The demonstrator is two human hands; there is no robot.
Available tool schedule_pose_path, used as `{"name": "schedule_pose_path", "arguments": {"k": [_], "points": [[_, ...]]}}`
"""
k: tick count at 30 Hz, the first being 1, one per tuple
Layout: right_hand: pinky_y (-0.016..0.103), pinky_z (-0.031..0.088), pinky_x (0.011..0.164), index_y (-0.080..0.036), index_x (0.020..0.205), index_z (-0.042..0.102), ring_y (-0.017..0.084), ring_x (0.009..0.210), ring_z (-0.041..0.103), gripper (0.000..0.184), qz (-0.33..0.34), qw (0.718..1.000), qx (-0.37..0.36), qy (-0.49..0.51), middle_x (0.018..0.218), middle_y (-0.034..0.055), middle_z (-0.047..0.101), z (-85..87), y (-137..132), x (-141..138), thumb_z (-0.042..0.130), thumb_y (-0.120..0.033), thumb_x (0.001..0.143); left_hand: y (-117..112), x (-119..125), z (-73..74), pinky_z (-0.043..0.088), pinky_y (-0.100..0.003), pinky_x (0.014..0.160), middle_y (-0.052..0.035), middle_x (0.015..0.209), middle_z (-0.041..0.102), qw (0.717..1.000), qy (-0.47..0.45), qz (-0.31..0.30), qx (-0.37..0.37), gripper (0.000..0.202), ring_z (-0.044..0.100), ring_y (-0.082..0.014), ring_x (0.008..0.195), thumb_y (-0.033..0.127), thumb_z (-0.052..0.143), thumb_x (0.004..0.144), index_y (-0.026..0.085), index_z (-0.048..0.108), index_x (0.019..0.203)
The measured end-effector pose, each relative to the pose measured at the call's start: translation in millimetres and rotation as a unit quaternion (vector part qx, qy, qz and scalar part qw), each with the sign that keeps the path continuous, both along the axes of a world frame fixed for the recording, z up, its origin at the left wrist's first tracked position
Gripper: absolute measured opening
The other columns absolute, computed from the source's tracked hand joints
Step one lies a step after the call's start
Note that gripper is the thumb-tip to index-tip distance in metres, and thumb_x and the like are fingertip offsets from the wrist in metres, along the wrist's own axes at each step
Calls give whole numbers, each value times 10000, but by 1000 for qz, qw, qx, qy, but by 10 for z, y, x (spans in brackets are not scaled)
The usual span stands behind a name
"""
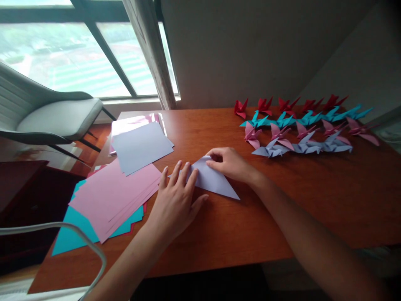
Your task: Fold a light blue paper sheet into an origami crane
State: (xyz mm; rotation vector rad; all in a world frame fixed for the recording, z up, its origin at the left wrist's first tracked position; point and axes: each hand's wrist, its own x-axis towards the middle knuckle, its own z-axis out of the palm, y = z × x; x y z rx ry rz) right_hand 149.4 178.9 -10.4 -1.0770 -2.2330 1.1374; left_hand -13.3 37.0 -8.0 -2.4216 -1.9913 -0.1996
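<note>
A pale lavender sheet of paper, folded into a triangle, lies on the wooden table between my hands. My left hand rests palm down with its fingers spread, the fingertips on the left part of the folded paper. At the triangle's top corner, my right hand pinches the paper between thumb and fingers. Part of the paper's left side is hidden under my left fingers.
Left of my hands lie lavender sheets, pink sheets and turquoise sheets. Rows of folded paper cranes in red, turquoise, pink and lavender stand at the back right. A chair is beside the window; a white cable curves at lower left.
</note>
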Motion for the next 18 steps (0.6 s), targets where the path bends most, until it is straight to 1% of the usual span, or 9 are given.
{"name": "schedule_pose_path", "arguments": {"k": [3, 5, 7, 9, 10, 11, 13, 16, 18], "points": [[263, 429, 643, -154, 827, 647, 142, 697, 582, 124, -88, 990, -32, 106, 771, 12, 660, -33, 24, 28, 619, -273, 805, 153, 71, 148, 278, -560, 1166, -178, 1525, 424, 996, -60, 30, 60, 496, 328, -356, 1439, 394, 512, 947, 125, 501, 1363], [265, 440, 641, -174, 807, 589, 141, 691, 571, 141, -130, 974, -41, 179, 749, -5, 623, -24, 17, 19, 632, -308, 796, 222, 114, 244, 411, -491, 1085, -153, 1435, 522, 985, -140, 54, 86, 448, 477, -315, 1331, 392, 511, 947, 157, 523, 1329], [262, 446, 639, -190, 807, 547, 140, 696, 565, 162, -138, 961, -55, 232, 746, -15, 601, 13, -31, -3, 630, -330, 803, 285, 131, 303, 488, -468, 990, -130, 1358, 584, 967, -229, 81, 69, 441, 579, -293, 1214, 429, 511, 947, 189, 529, 1317], [263, 455, 643, -198, 817, 529, 141, 702, 570, 162, -124, 959, -58, 248, 757, -15, 599, 69, -117, -30, 617, -334, 823, 361, 126, 312, 510, -470, 949, -123, 1340, 598, 934, -339, 112, 27, 498, 624, -292, 1146, 496, 526, 931, 208, 512, 1336], [264, 460, 648, -200, 822, 530, 142, 705, 576, 153, -115, 962, -39, 246, 764, -14, 602, 97, -168, -43, 611, -329, 836, 406, 118, 300, 508, -468, 954, -128, 1366, 580, 904, -410, 123, -3, 546, 633, -289, 1134, 525, 532, 922, 209, 482, 1364], [273, 475, 681, -199, 846, 541, 147, 736, 593, 134, -109, 965, -12, 240, 806, -4, 623, 122, -218, -57, 602, -318, 852, 454, 110, 281, 509, -453, 959, -129, 1409, 548, 861, -493, 121, -38, 577, 635, -281, 1137, 540, 531, 920, 209, 452, 1386], [312, 492, 824, -195, 911, 573, 173, 902, 628, 105, -72, 969, 58, 229, 971, 35, 666, 149, -305, -83, 600, -289, 872, 543, 91, 233, 529, -401, 932, -122, 1365, 584, 739, -653, 115, -119, 558, 655, -250, 1096, 554, 491, 935, 196, 460, 1362], [376, 441, 1009, -206, 987, 611, 197, 1132, 595, 133, 18, 968, 127, 217, 1171, 67, 667, 112, -373, -123, 534, -305, 945, 629, 43, 170, 557, -291, 789, -70, 1103, 701, 571, -790, 124, -187, 460, 694, -193, 917, 547, 512, 925, 184, 575, 1201], [407, 420, 1050, -213, 1005, 652, 208, 1187, 575, 220, 62, 967, 159, 191, 1225, 76, 665, 44, -382, -148, 466, -329, 989, 649, -15, 136, 549, -245, 688, -41, 918, 716, 483, -841, 140, -200, 371, 689, -163, 778, 491, 605, 878, 162, 638, 1045]]}}
